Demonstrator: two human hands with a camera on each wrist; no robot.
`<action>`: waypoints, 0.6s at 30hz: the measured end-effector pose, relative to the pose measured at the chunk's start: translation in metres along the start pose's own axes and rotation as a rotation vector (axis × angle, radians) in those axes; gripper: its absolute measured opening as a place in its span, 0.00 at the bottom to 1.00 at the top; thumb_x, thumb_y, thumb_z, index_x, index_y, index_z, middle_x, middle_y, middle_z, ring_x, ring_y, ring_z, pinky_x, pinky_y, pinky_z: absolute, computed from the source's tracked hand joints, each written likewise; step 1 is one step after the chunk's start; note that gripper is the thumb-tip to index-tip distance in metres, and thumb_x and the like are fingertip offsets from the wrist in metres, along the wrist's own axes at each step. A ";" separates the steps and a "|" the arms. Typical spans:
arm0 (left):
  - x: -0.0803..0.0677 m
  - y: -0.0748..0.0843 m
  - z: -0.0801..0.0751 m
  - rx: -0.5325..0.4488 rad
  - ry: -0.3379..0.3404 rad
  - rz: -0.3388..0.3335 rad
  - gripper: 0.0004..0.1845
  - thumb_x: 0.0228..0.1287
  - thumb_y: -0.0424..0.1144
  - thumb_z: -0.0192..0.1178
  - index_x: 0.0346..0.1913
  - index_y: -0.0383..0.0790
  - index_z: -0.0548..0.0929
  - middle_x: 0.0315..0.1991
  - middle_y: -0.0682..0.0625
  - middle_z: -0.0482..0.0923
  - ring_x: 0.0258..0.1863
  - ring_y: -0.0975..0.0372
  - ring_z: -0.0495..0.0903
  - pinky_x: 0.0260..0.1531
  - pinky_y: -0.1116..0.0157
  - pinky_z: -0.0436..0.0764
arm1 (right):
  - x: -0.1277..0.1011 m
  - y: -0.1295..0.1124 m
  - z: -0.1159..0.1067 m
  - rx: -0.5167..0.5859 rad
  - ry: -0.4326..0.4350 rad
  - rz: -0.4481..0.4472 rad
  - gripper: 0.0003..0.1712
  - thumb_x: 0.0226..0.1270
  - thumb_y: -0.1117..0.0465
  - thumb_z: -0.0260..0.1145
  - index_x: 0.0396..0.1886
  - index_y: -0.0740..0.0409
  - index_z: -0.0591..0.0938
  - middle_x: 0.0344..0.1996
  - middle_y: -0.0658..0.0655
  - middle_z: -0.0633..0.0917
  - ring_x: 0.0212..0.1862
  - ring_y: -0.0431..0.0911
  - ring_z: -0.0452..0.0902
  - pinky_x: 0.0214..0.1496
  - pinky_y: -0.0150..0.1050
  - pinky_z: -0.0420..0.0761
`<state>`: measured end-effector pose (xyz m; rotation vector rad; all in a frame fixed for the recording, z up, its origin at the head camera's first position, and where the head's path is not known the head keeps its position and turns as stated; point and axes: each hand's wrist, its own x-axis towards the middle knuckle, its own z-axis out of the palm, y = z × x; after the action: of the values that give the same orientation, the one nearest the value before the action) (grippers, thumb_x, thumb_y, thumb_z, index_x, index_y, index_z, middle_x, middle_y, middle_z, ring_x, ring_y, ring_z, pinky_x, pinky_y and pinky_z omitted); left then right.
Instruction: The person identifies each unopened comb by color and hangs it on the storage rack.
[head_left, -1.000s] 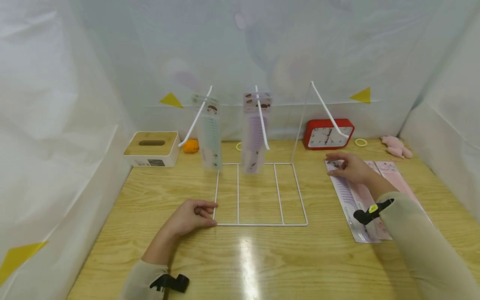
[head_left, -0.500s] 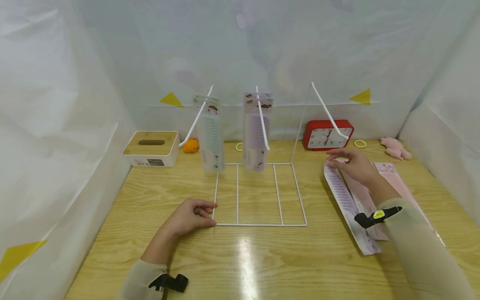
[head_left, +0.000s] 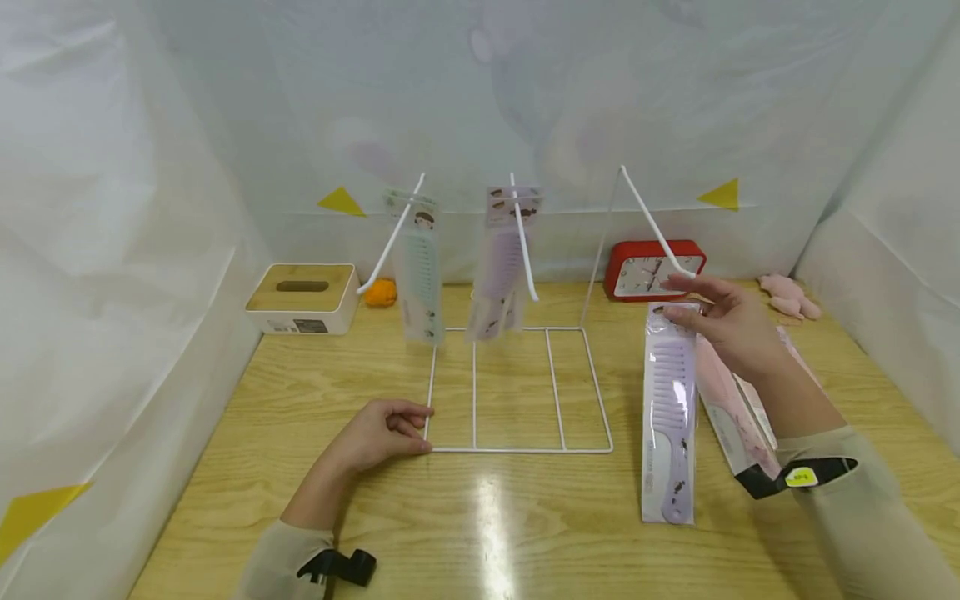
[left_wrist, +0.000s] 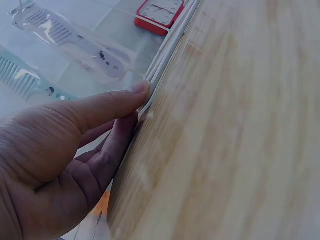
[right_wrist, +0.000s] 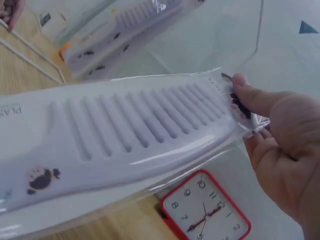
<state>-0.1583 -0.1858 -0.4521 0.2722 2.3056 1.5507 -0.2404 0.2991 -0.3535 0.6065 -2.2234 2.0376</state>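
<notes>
My left hand (head_left: 382, 433) pinches the front left corner of a white wire display rack (head_left: 517, 451) between thumb and fingers; the left wrist view shows the thumb (left_wrist: 135, 90) on the wire. At the right, my right hand (head_left: 735, 329) pinches the top of a purple comb (head_left: 671, 417) in a clear packet, which hangs down lengthwise, teeth end up. The right wrist view shows this packaged comb (right_wrist: 140, 125) close up, thumb over its printed header. A packaged green comb (head_left: 422, 275) hangs on the rack's left hook, packaged purple combs (head_left: 502, 262) on its middle hook. The right hook (head_left: 651, 212) is bare.
Packaged pink combs (head_left: 723, 392) lie on the table under my right forearm. Along the back stand a tissue box (head_left: 300, 292), a small orange object (head_left: 381, 292), a red clock (head_left: 626, 275) behind the right hook, and a pink plush toy (head_left: 787, 296).
My right hand has lifted the purple comb from beside the pink ones and swung it upright, slightly left. The combs on the middle hook have swayed. My left hand stays on the rack.
</notes>
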 end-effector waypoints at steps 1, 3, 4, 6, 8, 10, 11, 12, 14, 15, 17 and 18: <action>0.000 0.000 0.000 -0.003 0.000 0.000 0.27 0.53 0.33 0.76 0.57 0.30 0.82 0.41 0.42 0.83 0.38 0.62 0.81 0.37 0.71 0.81 | -0.002 -0.005 0.003 0.085 -0.010 -0.032 0.26 0.64 0.82 0.62 0.61 0.66 0.80 0.53 0.47 0.86 0.45 0.35 0.83 0.40 0.24 0.81; 0.000 0.000 0.000 -0.008 -0.001 -0.002 0.27 0.53 0.32 0.76 0.58 0.29 0.82 0.42 0.42 0.83 0.38 0.62 0.81 0.37 0.71 0.81 | -0.007 -0.015 0.008 0.180 -0.026 -0.072 0.22 0.66 0.83 0.58 0.57 0.69 0.82 0.57 0.50 0.85 0.50 0.37 0.83 0.43 0.24 0.81; 0.000 0.000 0.000 -0.010 -0.003 0.000 0.27 0.53 0.32 0.75 0.58 0.29 0.82 0.42 0.41 0.83 0.38 0.62 0.81 0.37 0.71 0.81 | -0.009 -0.019 0.011 0.228 -0.026 -0.088 0.20 0.66 0.83 0.57 0.55 0.71 0.82 0.58 0.52 0.84 0.53 0.37 0.81 0.44 0.25 0.82; 0.000 0.000 0.000 -0.011 -0.006 0.002 0.27 0.53 0.32 0.75 0.58 0.29 0.82 0.42 0.41 0.83 0.38 0.62 0.81 0.37 0.71 0.81 | -0.015 -0.028 0.016 0.313 -0.019 -0.101 0.17 0.68 0.82 0.56 0.51 0.72 0.84 0.61 0.53 0.81 0.62 0.39 0.76 0.50 0.26 0.82; 0.000 0.000 0.000 -0.014 -0.003 -0.003 0.27 0.53 0.32 0.75 0.57 0.29 0.82 0.42 0.42 0.83 0.38 0.62 0.81 0.37 0.72 0.81 | -0.020 -0.034 0.020 0.362 -0.017 -0.109 0.15 0.70 0.80 0.55 0.47 0.71 0.86 0.62 0.54 0.79 0.66 0.40 0.72 0.53 0.28 0.81; 0.000 -0.001 0.000 -0.011 0.000 -0.001 0.27 0.53 0.32 0.76 0.57 0.29 0.82 0.42 0.42 0.83 0.38 0.61 0.81 0.37 0.72 0.81 | -0.023 -0.040 0.023 0.418 -0.059 -0.139 0.15 0.71 0.79 0.54 0.46 0.70 0.86 0.62 0.55 0.78 0.67 0.42 0.69 0.57 0.30 0.79; 0.000 -0.001 0.000 -0.008 0.002 0.000 0.27 0.53 0.33 0.76 0.57 0.29 0.82 0.41 0.42 0.83 0.38 0.61 0.81 0.37 0.72 0.81 | -0.025 -0.042 0.024 0.432 -0.090 -0.154 0.15 0.72 0.78 0.54 0.46 0.70 0.86 0.61 0.55 0.79 0.67 0.44 0.68 0.58 0.31 0.79; 0.000 -0.001 -0.001 -0.008 0.003 0.000 0.27 0.53 0.33 0.76 0.57 0.29 0.82 0.41 0.42 0.83 0.38 0.61 0.81 0.37 0.71 0.81 | -0.025 -0.045 0.025 0.449 -0.130 -0.175 0.16 0.72 0.78 0.53 0.46 0.70 0.86 0.59 0.56 0.79 0.66 0.44 0.67 0.59 0.32 0.78; -0.001 -0.001 -0.001 -0.006 0.005 0.000 0.27 0.53 0.32 0.76 0.57 0.29 0.82 0.42 0.41 0.83 0.38 0.60 0.81 0.37 0.72 0.81 | -0.027 -0.049 0.028 0.476 -0.206 -0.209 0.16 0.72 0.79 0.52 0.49 0.71 0.85 0.57 0.57 0.81 0.65 0.45 0.68 0.59 0.33 0.78; -0.001 0.000 -0.001 -0.005 0.006 -0.001 0.27 0.53 0.32 0.76 0.57 0.29 0.82 0.42 0.41 0.83 0.38 0.60 0.81 0.37 0.72 0.81 | -0.028 -0.052 0.030 0.484 -0.239 -0.226 0.17 0.72 0.79 0.52 0.50 0.71 0.84 0.55 0.57 0.82 0.65 0.45 0.67 0.59 0.33 0.77; -0.001 0.000 -0.001 -0.002 0.006 -0.001 0.27 0.53 0.32 0.75 0.57 0.29 0.82 0.42 0.41 0.84 0.38 0.61 0.81 0.37 0.72 0.81 | -0.030 -0.058 0.038 0.464 -0.261 -0.256 0.17 0.72 0.79 0.52 0.50 0.71 0.84 0.52 0.57 0.83 0.62 0.45 0.67 0.57 0.31 0.77; -0.001 0.001 0.000 -0.002 0.007 -0.001 0.27 0.53 0.32 0.76 0.57 0.29 0.82 0.42 0.41 0.84 0.38 0.61 0.81 0.37 0.72 0.81 | -0.031 -0.061 0.042 0.452 -0.268 -0.271 0.16 0.72 0.79 0.52 0.51 0.71 0.84 0.51 0.56 0.84 0.61 0.46 0.67 0.56 0.30 0.77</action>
<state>-0.1577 -0.1862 -0.4514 0.2646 2.3091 1.5560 -0.1832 0.2631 -0.3110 1.2079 -1.6602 2.4301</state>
